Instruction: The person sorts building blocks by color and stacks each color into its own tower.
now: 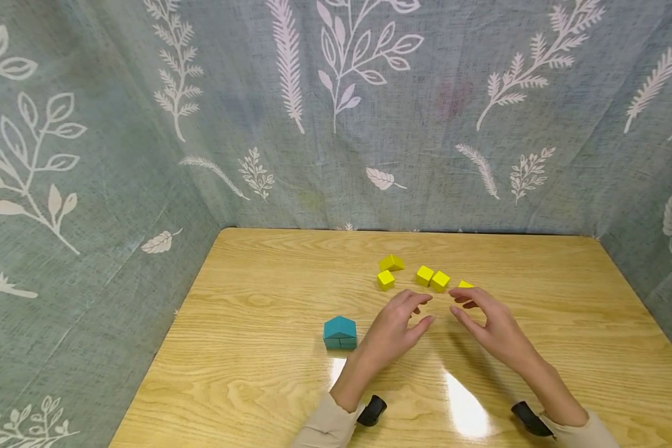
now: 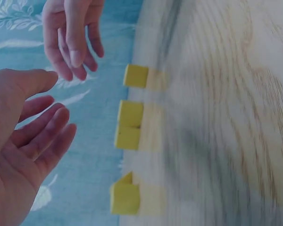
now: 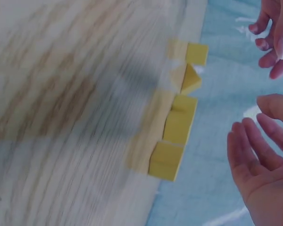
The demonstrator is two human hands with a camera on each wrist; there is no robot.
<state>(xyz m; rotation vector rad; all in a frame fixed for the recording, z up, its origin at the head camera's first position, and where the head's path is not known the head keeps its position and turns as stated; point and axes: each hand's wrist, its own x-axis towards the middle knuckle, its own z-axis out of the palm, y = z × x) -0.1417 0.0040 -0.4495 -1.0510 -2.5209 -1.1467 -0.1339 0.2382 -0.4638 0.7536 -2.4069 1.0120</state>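
On the pale wood-grain desk (image 1: 246, 280), toward its far edge, lie five yellow blocks in a loose row. At the left end a yellow triangular prism (image 1: 392, 262) sits behind a yellow cube (image 1: 386, 280); whether the two touch is hard to tell. To their right, a pair of yellow cubes (image 1: 440, 281) stands close together, corner near corner. The rightmost yellow block (image 1: 466, 285) is partly covered by the right fingertips in the head view, while the left wrist view shows a gap between it and that hand.

Both hands hover above the desk on the near side of this row, facing each other and well short of touching. The left hand (image 1: 394, 326) has a wide grip, its thumb apart from loosely bent fingers. The right hand (image 1: 493, 323) mirrors it, the grip equally wide and the thumb lower than the fingers.

Left of the left hand stands a small teal house-shaped stack (image 1: 340, 333): a triangular prism laid over two small blocks set side by side.

Beige sleeves (image 1: 327, 423) and black wristbands (image 1: 372, 410) show at both wrists. Behind the desk hangs a grey-green fabric curtain (image 1: 224, 81) printed with white leaves and sprigs.
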